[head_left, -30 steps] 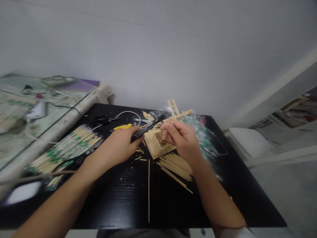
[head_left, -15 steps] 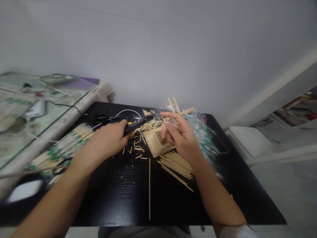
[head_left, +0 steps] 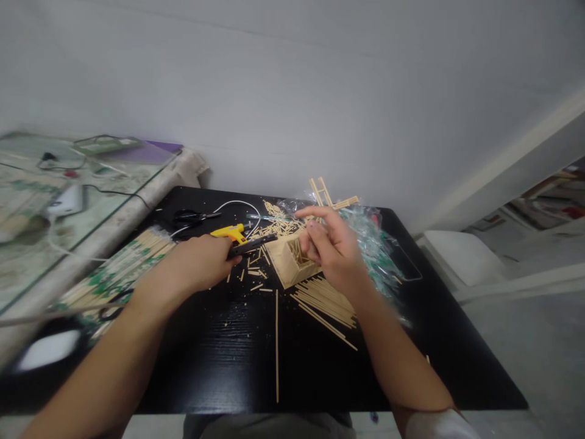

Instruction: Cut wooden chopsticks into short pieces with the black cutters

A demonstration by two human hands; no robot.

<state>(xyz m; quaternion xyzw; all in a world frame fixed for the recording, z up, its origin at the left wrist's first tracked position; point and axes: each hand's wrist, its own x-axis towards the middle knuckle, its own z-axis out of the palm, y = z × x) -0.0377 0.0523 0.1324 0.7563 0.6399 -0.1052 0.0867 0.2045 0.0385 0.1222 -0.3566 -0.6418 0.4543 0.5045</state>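
My left hand (head_left: 203, 262) is closed around a slim black tool (head_left: 253, 244), which points right; its exact kind is unclear. Right beside that hand lies a yellow glue gun (head_left: 230, 233), partly covered by it. My right hand (head_left: 336, 250) hovers over a small wooden stick model (head_left: 286, 268) with sloped sides and an open lattice. Its thumb meets the curled fingers while the index finger stretches left; anything pinched there is too small to make out. Loose thin sticks (head_left: 324, 302) fan out below the model, and one long stick (head_left: 276, 347) lies apart.
Cut stick bits (head_left: 281, 227) are heaped behind the model, near a stick frame (head_left: 322, 192). Black scissors (head_left: 196, 216) lie at the back left. Packaged sticks (head_left: 123, 268) rest on the left, clear-green plastic wrappers (head_left: 377, 244) on the right. A wall stands behind the black table (head_left: 219, 360).
My left hand has shifted slightly down and left, and the black tool has lowered toward the model, revealing more of the yellow glue gun. My right hand has stayed nearly still.
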